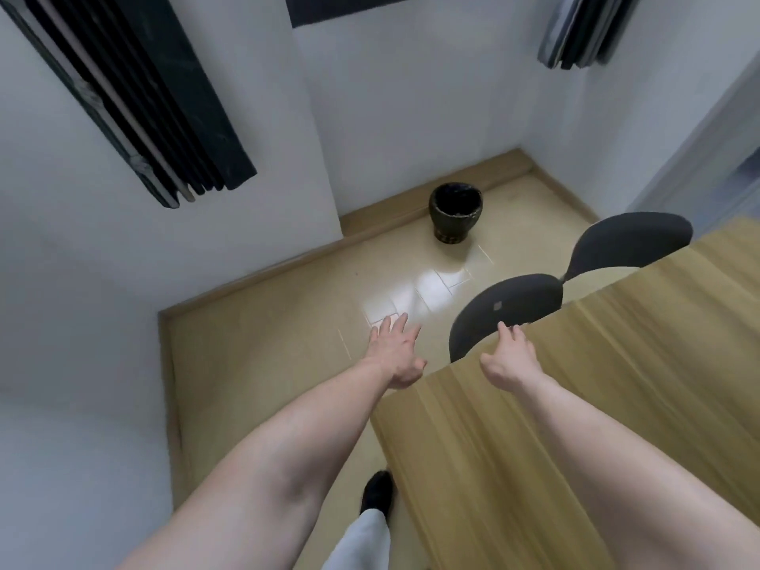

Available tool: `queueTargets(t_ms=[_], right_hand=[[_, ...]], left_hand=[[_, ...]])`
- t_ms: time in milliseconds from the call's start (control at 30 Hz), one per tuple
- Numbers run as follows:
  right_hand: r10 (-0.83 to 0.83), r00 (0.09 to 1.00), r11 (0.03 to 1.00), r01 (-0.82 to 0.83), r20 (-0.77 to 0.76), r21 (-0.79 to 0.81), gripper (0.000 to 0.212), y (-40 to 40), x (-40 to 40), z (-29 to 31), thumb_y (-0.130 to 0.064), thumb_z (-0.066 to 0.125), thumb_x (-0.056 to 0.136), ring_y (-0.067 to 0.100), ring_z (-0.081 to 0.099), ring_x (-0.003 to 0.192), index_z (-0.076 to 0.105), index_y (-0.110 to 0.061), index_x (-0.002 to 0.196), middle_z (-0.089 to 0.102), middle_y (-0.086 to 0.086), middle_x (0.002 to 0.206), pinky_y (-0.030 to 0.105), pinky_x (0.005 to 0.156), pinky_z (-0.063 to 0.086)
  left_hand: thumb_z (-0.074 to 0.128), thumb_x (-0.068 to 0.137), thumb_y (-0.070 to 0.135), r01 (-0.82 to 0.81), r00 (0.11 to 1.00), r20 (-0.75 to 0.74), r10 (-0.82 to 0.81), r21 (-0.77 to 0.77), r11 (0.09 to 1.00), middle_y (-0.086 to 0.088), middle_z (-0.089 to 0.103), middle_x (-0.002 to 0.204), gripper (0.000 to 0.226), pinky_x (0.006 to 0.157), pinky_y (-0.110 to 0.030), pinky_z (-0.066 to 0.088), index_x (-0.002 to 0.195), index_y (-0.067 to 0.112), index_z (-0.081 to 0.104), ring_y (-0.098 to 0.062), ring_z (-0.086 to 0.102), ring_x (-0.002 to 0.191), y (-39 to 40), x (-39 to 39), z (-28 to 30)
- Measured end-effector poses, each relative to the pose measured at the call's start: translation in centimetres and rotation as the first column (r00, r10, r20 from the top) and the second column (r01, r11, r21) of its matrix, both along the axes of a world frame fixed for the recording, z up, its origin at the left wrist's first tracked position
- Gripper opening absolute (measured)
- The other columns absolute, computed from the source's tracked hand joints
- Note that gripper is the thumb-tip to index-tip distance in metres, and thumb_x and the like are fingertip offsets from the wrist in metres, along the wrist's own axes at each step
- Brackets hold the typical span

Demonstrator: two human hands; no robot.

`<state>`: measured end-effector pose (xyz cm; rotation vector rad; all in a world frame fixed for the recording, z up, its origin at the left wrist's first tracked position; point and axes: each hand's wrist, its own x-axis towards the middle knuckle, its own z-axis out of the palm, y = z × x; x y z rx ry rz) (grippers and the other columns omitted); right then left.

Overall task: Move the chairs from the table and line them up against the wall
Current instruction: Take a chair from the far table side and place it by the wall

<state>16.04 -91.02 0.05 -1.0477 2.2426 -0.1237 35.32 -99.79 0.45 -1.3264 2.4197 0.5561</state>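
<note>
Both chairs (510,306) tucked under table (617,364), backs facing wall; left hand (397,355), right hand (512,357) released, empty

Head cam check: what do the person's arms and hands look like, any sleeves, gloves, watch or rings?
Both forearms are bare as far as the frame shows, with no sleeves in view. The left hand and right hand wear no gloves, and no watch or wristband shows at the wrists. No rings are visible on the fingers, though the picture is slightly blurred.
</note>
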Motion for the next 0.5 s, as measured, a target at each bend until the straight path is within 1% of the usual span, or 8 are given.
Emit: queueTargets(t_ms=[133,267,400,500], right_hand=[[-0.074,0.997,0.997,0.073,-0.018,-0.009,0.07,-3.7,-2.8,-1.3,-0.023,0.042,0.098,0.037,0.014,0.152,0.01,-0.016,0.16,0.01,0.011,0.167,0.047,0.121,0.022],[-0.143,0.99,0.99,0.143,-0.002,-0.014,0.069,-6.7,-5.5,-3.3,-0.033,0.046,0.1,0.036,0.024,0.149,0.015,-0.015,0.159,0.023,0.011,0.164,0.048,0.119,0.031],[-0.205,0.978,0.979,0.205,0.04,0.001,0.071,-8.9,-7.7,-5.1,-0.038,0.047,0.1,0.036,0.032,0.146,0.015,-0.013,0.159,0.03,0.013,0.161,0.05,0.115,0.037],[-0.259,0.964,0.966,0.259,0.058,0.014,0.072,-10.7,-9.3,-6.4,-0.044,0.042,0.102,0.038,0.031,0.146,0.014,-0.009,0.158,0.029,0.016,0.161,0.049,0.116,0.035]], left_hand=[[0.048,0.095,0.046,0.06,0.997,-0.043,-0.059,0.037,0.998,-0.01,0.024,0.16,0.067,0.119,-0.047,0.021,0.153,0.019,0.027,-0.036,0.022,0.145,-3.8,-3.6,-2.0],[0.046,0.096,0.051,0.103,0.994,-0.043,-0.099,0.111,0.988,-0.01,0.037,0.154,0.066,0.115,-0.048,0.03,0.152,0.019,0.031,-0.035,0.036,0.138,-6.2,-7.0,-5.4],[0.046,0.097,0.053,0.053,0.997,-0.059,-0.043,0.192,0.98,-0.009,0.049,0.148,0.065,0.11,-0.048,0.04,0.152,0.021,0.032,-0.035,0.048,0.131,-7.2,-9.0,-7.9],[0.047,0.098,0.053,-0.021,0.998,-0.054,0.036,0.263,0.965,-0.01,0.057,0.14,0.064,0.102,-0.046,0.049,0.151,0.022,0.032,-0.035,0.056,0.123,-7.9,-10.2,-9.9]])
